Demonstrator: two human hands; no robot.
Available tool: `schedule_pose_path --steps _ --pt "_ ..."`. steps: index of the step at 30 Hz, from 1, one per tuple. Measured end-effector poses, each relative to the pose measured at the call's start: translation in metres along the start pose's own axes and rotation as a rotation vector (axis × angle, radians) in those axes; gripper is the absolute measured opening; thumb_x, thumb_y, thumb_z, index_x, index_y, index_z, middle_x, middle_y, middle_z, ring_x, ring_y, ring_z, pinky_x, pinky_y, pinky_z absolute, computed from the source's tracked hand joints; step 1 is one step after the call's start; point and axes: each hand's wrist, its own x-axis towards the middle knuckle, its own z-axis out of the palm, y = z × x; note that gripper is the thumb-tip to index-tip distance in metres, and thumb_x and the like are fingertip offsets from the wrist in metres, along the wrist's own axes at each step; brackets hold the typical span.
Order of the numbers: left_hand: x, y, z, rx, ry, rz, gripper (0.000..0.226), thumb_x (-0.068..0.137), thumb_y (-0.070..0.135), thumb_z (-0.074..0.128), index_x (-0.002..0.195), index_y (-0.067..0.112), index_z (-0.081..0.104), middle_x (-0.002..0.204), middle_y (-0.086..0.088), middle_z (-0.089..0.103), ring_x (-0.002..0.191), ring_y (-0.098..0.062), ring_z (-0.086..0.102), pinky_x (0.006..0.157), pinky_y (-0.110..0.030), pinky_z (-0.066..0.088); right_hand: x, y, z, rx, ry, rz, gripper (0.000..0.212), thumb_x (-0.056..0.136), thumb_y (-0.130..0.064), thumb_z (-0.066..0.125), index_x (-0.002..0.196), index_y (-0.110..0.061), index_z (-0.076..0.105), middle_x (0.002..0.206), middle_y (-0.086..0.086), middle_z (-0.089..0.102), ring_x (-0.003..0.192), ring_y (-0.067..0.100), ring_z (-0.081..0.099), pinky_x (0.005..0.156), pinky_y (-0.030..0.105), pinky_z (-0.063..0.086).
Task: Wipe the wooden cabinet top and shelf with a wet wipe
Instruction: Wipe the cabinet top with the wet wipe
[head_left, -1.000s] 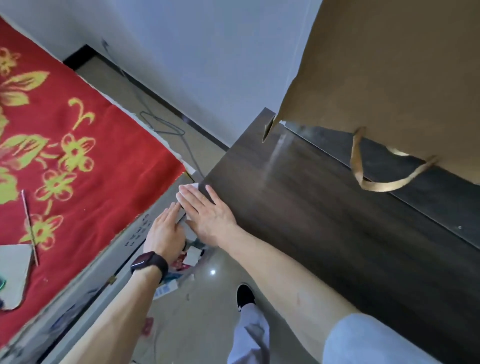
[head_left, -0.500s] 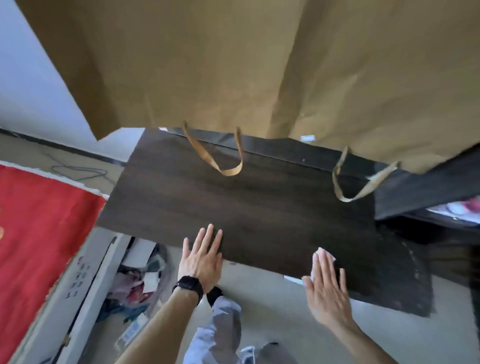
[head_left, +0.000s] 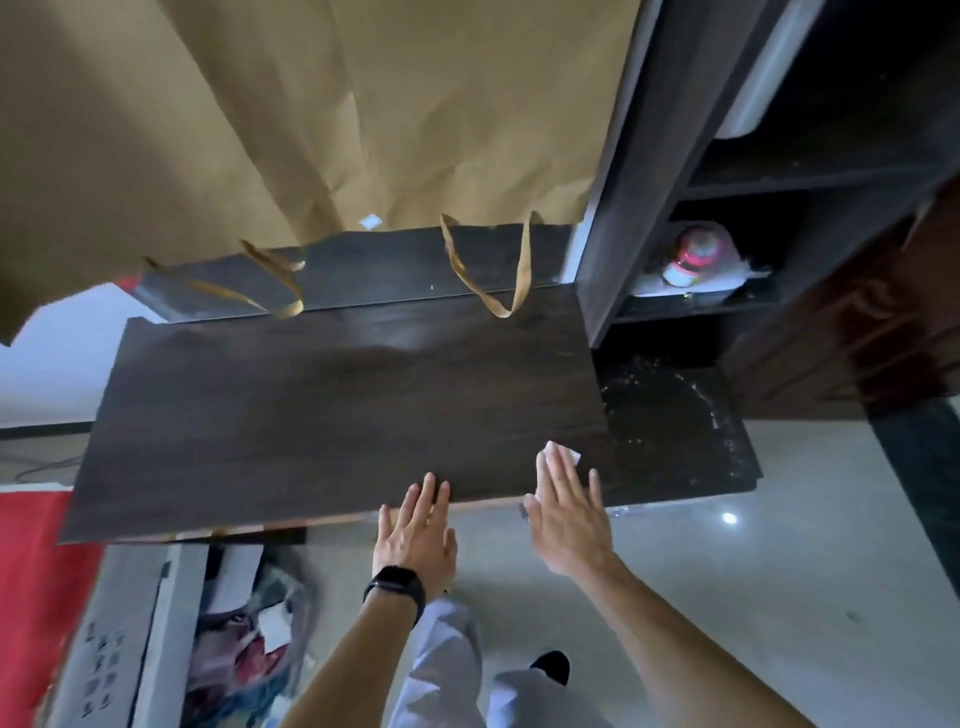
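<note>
The dark wooden cabinet top (head_left: 332, 405) looks mostly dry and unstreaked, so I judge wiping barely begun; the dusty lower shelf (head_left: 670, 431) beside it waits. My right hand (head_left: 569, 512) presses the wet wipe (head_left: 563, 451) flat at the front edge, fingers spread. My left hand (head_left: 415, 535) rests open. 1 paper bag (head_left: 322, 114) hangs above.
</note>
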Motion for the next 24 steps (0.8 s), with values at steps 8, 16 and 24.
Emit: schedule_pose_path --steps 8,16,24 --pt "0.021 0.027 -0.015 -0.001 0.026 0.037 0.062 0.104 0.036 0.028 0.160 0.030 0.003 0.168 0.005 -0.006 0.154 -0.016 0.002 0.123 -0.047 0.006 0.039 0.006 -0.023 -0.021 -0.018 -0.130 0.064 0.104 -0.042 0.018 0.156 -0.017 -0.011 0.163 -0.005 -0.021 0.149 0.013 -0.021 0.122 0.047 -0.008" --pt "0.071 0.043 -0.026 -0.044 0.148 0.056 0.059 0.103 0.036 0.034 0.159 0.033 0.015 0.168 0.001 0.008 0.153 -0.021 0.014 0.123 -0.042 0.012 0.135 0.004 -0.047 0.014 0.034 -0.096 0.066 0.103 -0.046 0.017 0.155 -0.017 -0.011 0.163 -0.003 -0.020 0.149 0.014 -0.021 0.122 0.050 -0.004" --pt "0.097 0.050 -0.045 -0.040 0.192 0.089 0.057 0.101 0.033 0.043 0.156 0.030 0.030 0.164 -0.005 0.025 0.147 -0.026 0.030 0.119 -0.045 0.024 0.144 0.013 -0.058 0.112 0.248 0.222 0.065 0.104 -0.042 0.027 0.157 -0.008 0.010 0.166 0.009 0.006 0.152 0.028 0.012 0.118 0.052 0.024"
